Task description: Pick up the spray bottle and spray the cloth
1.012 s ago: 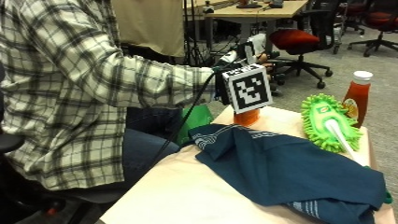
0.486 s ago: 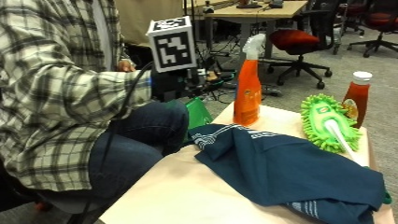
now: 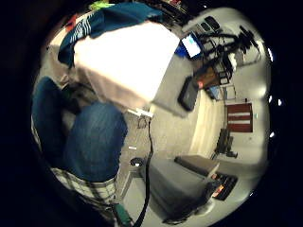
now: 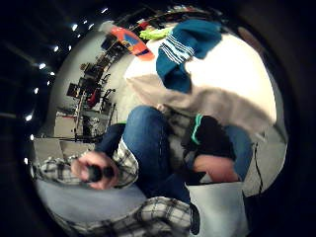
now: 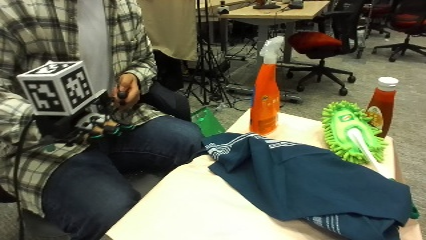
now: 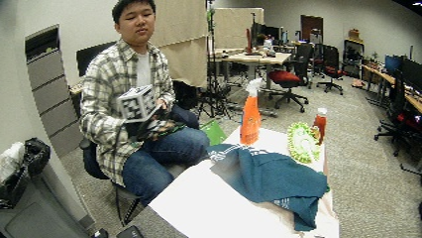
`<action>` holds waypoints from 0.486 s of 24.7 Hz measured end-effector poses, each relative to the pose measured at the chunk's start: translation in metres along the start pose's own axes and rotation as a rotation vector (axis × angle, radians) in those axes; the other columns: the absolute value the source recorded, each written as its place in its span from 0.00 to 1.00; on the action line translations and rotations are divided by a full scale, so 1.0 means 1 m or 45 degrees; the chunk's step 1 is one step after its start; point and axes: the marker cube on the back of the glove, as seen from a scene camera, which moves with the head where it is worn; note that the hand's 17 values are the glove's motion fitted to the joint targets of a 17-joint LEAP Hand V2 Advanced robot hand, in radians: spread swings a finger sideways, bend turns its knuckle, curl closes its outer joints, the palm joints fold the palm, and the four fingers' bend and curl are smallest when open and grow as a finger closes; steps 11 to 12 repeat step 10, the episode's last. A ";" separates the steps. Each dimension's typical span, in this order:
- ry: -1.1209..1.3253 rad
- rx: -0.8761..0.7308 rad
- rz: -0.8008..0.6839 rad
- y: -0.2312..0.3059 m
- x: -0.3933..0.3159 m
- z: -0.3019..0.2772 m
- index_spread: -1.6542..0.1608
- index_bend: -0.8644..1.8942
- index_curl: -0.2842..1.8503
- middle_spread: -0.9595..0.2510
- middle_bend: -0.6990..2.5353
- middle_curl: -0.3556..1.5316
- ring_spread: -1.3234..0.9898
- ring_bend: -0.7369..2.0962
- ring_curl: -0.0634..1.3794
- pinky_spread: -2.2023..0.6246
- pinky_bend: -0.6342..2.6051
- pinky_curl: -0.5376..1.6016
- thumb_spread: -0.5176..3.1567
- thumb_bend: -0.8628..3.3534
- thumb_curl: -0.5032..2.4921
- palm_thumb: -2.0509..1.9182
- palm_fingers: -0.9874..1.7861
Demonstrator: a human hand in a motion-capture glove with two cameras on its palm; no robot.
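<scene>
Spray bottle untouched; spraying of the cloth not begun

Spray bottle [image 5: 265, 95], orange with a white trigger head, stood upright on the table [image 5: 200, 210] and served as the landmark for this inspection. Working left to right in the outside view:

Well to the left of the bottle, off the table and over the person's lap, the gloved right hand [image 5: 100, 127] rested low against the thigh. Whether its fingers were straight or curled could not be told; nothing from the table was seen in it. Just right of it, still well left of the bottle, the bare hand [image 5: 126, 95] gripped a small dark object of uncertain kind.

The bottle itself stood free of any hand at the table's far edge, its nozzle uppermost.

In front of the bottle and spreading to its right lay the cloth [image 5: 306, 185], dark blue with pale stripes, rumpled over the tabletop; its near corner came close to the bottle's base, though contact could not be confirmed. No wet patch was discernible.

Right of the bottle a green duster [image 5: 353, 132] lay beside the cloth, and beyond it stood a red bottle [image 5: 381, 102] with a white cap.

Assessment: no step of the task appeared complete. Reaching for the bottle, lifting it, aiming at the cloth and squeezing the trigger all remained.
</scene>
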 end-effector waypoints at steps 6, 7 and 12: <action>-0.104 -0.246 0.197 0.108 0.001 0.066 0.73 0.41 0.33 0.71 0.26 0.36 0.59 0.33 0.24 0.84 0.25 0.39 0.46 0.21 0.36 0.69 0.39; -0.122 -0.291 0.226 0.121 0.001 0.074 0.73 0.42 0.33 0.71 0.26 0.36 0.59 0.32 0.24 0.84 0.26 0.39 0.46 0.21 0.36 0.70 0.38; -0.159 -0.377 0.285 0.139 0.003 0.089 0.73 0.41 0.33 0.72 0.26 0.35 0.59 0.33 0.24 0.84 0.26 0.39 0.47 0.21 0.36 0.70 0.38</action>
